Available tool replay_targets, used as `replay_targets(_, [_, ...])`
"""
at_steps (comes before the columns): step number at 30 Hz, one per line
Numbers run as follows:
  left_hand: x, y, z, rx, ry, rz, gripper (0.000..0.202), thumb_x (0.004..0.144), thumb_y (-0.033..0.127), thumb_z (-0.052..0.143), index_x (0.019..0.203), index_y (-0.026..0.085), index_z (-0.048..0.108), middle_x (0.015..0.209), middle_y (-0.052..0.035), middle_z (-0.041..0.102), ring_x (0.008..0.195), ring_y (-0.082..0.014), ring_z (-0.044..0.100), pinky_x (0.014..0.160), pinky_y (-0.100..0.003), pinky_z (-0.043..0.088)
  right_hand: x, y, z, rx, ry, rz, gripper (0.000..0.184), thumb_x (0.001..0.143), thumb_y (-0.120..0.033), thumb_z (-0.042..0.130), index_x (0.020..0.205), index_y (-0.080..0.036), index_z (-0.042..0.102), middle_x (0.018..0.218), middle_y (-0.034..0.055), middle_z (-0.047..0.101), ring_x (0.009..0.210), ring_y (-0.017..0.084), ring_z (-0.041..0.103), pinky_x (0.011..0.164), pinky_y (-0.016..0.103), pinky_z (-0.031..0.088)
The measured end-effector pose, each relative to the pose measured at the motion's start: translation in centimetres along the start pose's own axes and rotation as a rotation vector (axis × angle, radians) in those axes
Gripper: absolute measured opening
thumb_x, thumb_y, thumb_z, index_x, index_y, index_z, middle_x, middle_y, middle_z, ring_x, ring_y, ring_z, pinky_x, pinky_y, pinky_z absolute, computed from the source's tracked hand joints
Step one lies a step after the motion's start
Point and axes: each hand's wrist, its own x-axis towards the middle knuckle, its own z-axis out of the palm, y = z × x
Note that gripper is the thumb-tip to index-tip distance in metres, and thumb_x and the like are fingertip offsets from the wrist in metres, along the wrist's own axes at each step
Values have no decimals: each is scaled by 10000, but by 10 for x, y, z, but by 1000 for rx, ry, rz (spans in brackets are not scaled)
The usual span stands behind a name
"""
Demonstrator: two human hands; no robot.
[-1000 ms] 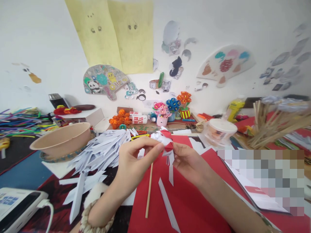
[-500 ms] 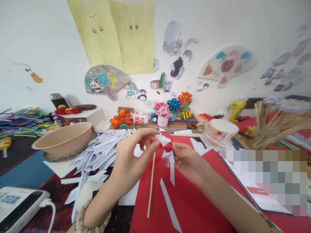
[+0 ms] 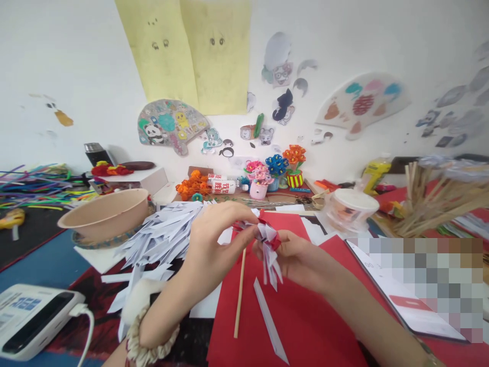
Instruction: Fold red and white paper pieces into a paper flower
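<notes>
Both hands are on a small folded paper piece [image 3: 268, 235], red and white, with white strip ends hanging below it. My left hand [image 3: 214, 239] pinches its upper left side between thumb and fingers. At the right side, my right hand [image 3: 301, 257] grips it, the fingertips partly hidden behind the paper. A thin wooden stick [image 3: 240, 300] slants down below the piece; whether its top joins the paper is hidden. A loose white paper strip [image 3: 270, 322] lies on the red paper sheet [image 3: 305, 326] beneath my hands.
Left of my hands is a pile of white paper strips [image 3: 160, 234], with a beige bowl [image 3: 107, 216] beyond. A white power bank [image 3: 38, 321] with a cable lies front left. A phone [image 3: 401, 290] lies right, near bundled wooden sticks [image 3: 416, 204]. Pipe-cleaner flowers [image 3: 277, 165] stand behind.
The folded paper piece has turned in my fingers, and its hanging strips now bunch together. Both hands appear slightly lower and further right, as the whole view has shifted a little.
</notes>
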Motion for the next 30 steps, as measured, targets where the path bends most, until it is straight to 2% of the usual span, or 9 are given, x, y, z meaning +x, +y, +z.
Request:
replay_targets(3, [-2,-1,4,120,26,-49,89,880,141,630,817,202,619,755,-6,700,702,-151,641,667,-282,479,0,-5,1,-205,157,-146,369,756,-539,794,849,-185,745,717,19,643,645,143,555,631,280,466])
replay_targets(6, [-4,-2,8,219,41,-86,104,871,129,608,796,200,598,733,7,681,648,-127,609,615,-251,448,-1,-10,3,-351,318,-374,483,849,-611,664,1144,-231,703,975,60,708,767,170,631,707,311,524])
replay_targets(7, [-5,-2,9,234,38,-100,107,871,122,598,798,200,595,741,9,682,633,-119,598,602,-244,437,-2,-10,4,-438,338,-407,466,862,-581,662,1169,-231,693,1022,74,711,792,181,643,706,320,534])
replay_targets(10, [-6,-2,14,261,15,-140,101,874,126,584,802,197,591,741,15,681,599,-109,574,575,-235,413,-5,-10,9,-776,460,-552,297,835,-398,740,1089,-246,718,1047,67,725,822,199,649,734,343,545])
replay_targets(13, [-9,-1,18,297,6,-157,93,866,143,595,789,195,587,712,20,675,599,-117,577,580,-238,411,-8,-7,15,-963,484,-669,151,888,-310,675,1016,-251,729,986,52,734,801,197,646,723,349,548])
replay_targets(18, [-12,0,23,311,-5,-150,93,847,122,603,804,202,583,705,30,664,602,-116,582,590,-232,422,-10,-8,18,-1096,479,-771,63,912,-257,664,928,-253,724,976,49,715,755,181,633,697,345,542])
replay_targets(25, [-13,-1,24,303,42,-124,141,851,89,610,938,199,597,813,28,726,597,-93,604,585,-213,455,-11,-13,14,-1230,478,-859,80,940,-228,632,902,-238,702,1024,62,675,863,197,667,763,346,557])
replay_targets(30, [-15,-6,25,311,50,-15,158,890,101,600,1007,194,651,837,-1,749,652,-117,647,599,-225,484,-8,-7,10,-1425,511,-1064,115,902,-120,598,921,-203,674,1065,88,657,945,225,687,772,349,579])
